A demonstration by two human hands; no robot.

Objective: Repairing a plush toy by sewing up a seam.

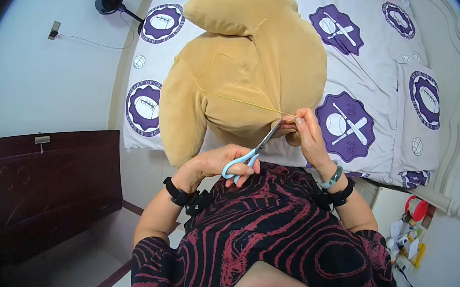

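A large tan plush toy [239, 64] lies on the bed in front of me, a seam running down its body. My left hand [234, 164] is closed round the handles of light-blue scissors [256, 151]. Their metal blades point up and right, with the tips by the plush near my right fingers. My right hand [306, 131] pinches a yellow thread [235, 100] at the lower right of the toy. From there the thread stretches left across the plush, and a loose end curls on its surface. Whether the blades touch the thread I cannot tell.
The bed [375, 64] has a white sheet with purple sports emblems. A black lamp [109, 1] stands out at the left wall, a dark wooden panel [43, 189] below it. On the right, a small white table [391, 212] carries a red-rimmed spool [416, 208] and small items.
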